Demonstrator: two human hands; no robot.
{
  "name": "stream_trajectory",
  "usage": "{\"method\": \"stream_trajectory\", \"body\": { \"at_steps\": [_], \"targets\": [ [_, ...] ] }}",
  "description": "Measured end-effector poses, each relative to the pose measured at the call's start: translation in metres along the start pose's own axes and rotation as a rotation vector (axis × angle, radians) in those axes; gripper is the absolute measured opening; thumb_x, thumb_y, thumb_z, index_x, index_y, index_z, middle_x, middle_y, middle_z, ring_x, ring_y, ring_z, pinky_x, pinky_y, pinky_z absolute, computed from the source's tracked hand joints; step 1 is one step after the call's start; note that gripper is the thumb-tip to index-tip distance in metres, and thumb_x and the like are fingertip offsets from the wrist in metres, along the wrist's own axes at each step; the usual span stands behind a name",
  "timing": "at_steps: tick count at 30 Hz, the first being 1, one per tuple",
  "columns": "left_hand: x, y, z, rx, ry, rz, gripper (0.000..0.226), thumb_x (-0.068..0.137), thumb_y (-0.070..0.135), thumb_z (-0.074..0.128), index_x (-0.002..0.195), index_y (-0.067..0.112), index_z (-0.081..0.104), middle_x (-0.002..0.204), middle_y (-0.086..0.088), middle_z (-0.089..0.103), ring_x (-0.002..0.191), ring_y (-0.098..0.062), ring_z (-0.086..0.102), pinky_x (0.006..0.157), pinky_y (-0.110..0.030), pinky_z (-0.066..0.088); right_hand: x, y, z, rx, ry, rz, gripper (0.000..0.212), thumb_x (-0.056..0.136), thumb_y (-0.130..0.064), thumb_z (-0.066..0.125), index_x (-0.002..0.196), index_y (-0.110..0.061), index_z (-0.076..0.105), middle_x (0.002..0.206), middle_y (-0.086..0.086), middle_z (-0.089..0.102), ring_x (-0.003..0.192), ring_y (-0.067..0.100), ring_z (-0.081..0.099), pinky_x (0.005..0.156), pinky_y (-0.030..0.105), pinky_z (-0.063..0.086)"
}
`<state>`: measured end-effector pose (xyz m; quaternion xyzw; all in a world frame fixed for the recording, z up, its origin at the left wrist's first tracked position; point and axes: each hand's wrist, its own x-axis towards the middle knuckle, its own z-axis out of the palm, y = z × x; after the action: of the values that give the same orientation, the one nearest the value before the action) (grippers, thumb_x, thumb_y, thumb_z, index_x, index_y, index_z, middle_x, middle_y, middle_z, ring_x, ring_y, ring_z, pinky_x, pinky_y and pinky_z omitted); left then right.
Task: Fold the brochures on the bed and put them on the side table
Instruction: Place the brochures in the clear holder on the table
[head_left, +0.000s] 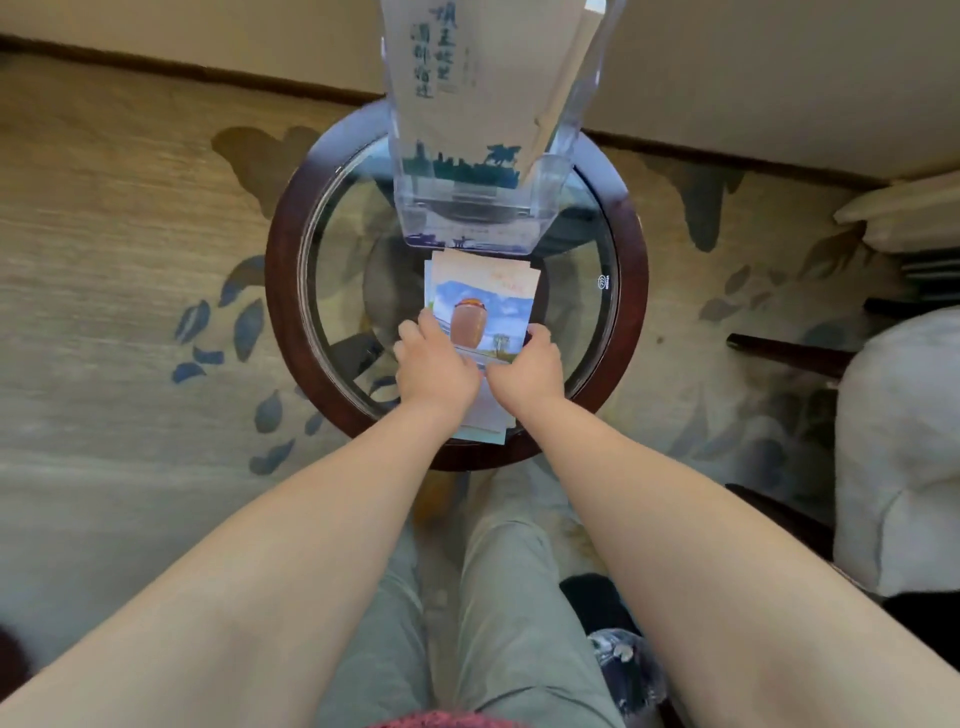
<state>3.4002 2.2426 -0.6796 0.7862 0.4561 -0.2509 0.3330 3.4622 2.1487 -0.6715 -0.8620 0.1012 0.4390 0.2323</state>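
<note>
A stack of folded brochures (483, 291) with a picture of a brown jar under blue sky lies on the round glass-topped side table (283, 291). My left hand (434, 364) grips the stack's left near edge. My right hand (527, 366) holds its right near edge, fingers curled round it. Part of the stack (483, 431) shows below my wrists at the table's near rim.
A clear acrylic holder (467, 208) with tall beige leaflets stands at the table's far side. Patterned carpet (130, 312) surrounds the table. A white bed corner (898, 441) and dark furniture legs are at the right. My legs are below, with a shoe near the right one.
</note>
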Motion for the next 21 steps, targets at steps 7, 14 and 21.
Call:
{"method": "stream_trajectory", "body": {
  "at_steps": [7,14,21],
  "targets": [
    [0.005,-0.011,0.005,-0.151,0.041,-0.084,0.064,0.086,0.022,0.075,0.137,0.010,0.038,0.136,-0.014,0.044,0.122,-0.033,0.051,0.082,-0.033,0.042,0.010,0.002,0.010,0.083,0.064,0.150,0.048,0.079,-0.016,0.071,0.122,-0.015,0.050,0.128,0.010,0.052,0.110,0.031,0.060,0.091,0.041,0.055],
    [0.005,-0.015,-0.004,-0.306,0.074,-0.142,0.062,0.072,0.020,0.089,0.120,0.014,0.050,0.127,-0.008,0.045,0.114,-0.028,0.055,0.085,-0.035,0.053,-0.011,0.007,0.005,0.131,0.022,-0.005,0.033,0.088,-0.010,0.064,0.115,-0.016,0.045,0.101,0.001,0.061,0.087,0.021,0.061,0.063,0.032,0.047],
    [-0.012,0.002,-0.033,-0.487,0.158,0.007,0.103,0.064,0.027,0.097,0.144,0.016,0.032,0.143,-0.010,0.042,0.131,-0.028,0.046,0.106,-0.041,0.046,-0.031,-0.005,-0.004,0.162,-0.034,-0.174,0.048,0.087,0.002,0.054,0.130,-0.020,0.058,0.114,-0.002,0.066,0.101,0.021,0.063,0.067,0.021,0.049]
  ]
}}
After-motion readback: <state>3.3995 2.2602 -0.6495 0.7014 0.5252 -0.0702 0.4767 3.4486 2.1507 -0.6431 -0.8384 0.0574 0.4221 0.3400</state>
